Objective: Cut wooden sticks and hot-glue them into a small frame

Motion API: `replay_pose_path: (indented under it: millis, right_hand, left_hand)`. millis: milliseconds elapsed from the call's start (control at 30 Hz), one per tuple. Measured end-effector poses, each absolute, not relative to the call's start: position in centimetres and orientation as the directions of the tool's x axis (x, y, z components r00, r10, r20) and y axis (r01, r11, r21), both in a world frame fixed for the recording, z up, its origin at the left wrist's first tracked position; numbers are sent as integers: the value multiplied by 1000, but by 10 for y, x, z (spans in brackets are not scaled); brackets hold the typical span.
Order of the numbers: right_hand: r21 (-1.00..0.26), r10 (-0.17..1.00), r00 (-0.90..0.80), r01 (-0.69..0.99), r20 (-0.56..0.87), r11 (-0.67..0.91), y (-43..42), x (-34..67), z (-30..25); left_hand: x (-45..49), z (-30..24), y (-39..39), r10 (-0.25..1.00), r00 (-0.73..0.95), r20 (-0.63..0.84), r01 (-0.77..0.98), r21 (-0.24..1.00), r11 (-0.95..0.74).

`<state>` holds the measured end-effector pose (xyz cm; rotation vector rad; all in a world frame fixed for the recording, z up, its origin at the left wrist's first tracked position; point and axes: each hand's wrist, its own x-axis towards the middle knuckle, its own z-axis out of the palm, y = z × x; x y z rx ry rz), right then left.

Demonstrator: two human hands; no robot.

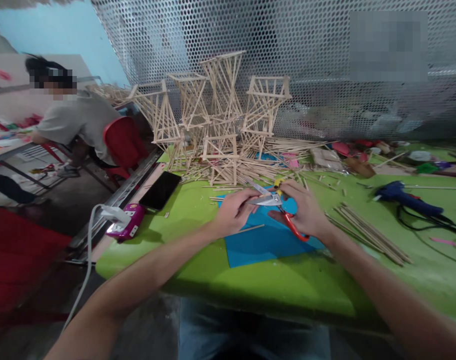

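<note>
My right hand (306,207) is wrapped around the handles of a pair of scissors (265,200) with red and yellow grips. Their metal blades stand apart and point left, toward my left hand (233,212). The left fingers are pinched together at the blades, on what looks like a thin wooden stick, mostly hidden. Beneath both hands is a blue sheet (246,250), with another thin wooden stick (252,228) across it, close under my left hand.
Stick towers (223,90) stand behind loose sticks on the green table (167,260). A phone (160,191) and purple power strip (125,222) are left; stick bundle (370,234) and blue glue gun (410,200) right. A person (81,112) sits by a red chair (124,142).
</note>
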<state>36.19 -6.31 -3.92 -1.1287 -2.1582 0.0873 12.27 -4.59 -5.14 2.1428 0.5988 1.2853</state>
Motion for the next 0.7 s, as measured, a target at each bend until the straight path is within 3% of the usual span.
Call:
replay_pose_path:
  millis: [400,700]
  right_hand:
    - [-344,770,-319,754,552,559,-72,360,-41]
    - [-382,798,-326,745,506,547,-71,362,-49]
  left_hand:
    - [119,-44,-51,700,411,584,227,678,-699]
    - [115,-39,-46,657,387,647,283,595,-752]
